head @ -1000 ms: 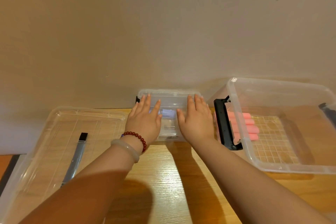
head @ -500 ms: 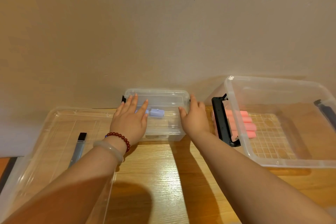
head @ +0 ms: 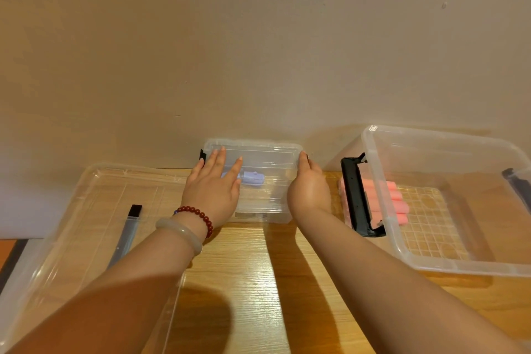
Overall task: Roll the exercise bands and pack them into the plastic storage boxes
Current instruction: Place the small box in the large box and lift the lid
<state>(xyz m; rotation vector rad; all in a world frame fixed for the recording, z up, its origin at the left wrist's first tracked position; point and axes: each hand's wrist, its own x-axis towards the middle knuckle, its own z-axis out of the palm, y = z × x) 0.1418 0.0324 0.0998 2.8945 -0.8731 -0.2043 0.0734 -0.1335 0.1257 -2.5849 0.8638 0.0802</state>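
Small box, clear with its lid on, sits on the wooden surface against the wall, with a purple rolled band inside. Left hand lies flat on the lid, its grip apart and fingers straight; bracelets on the wrist. Right hand is at the box's right end, its grip apparently clamped on that edge, though the fingers are mostly hidden. Large box stands open to the right, holding pink rolled bands, with a black handle on its near end. A big clear lid lies to the left.
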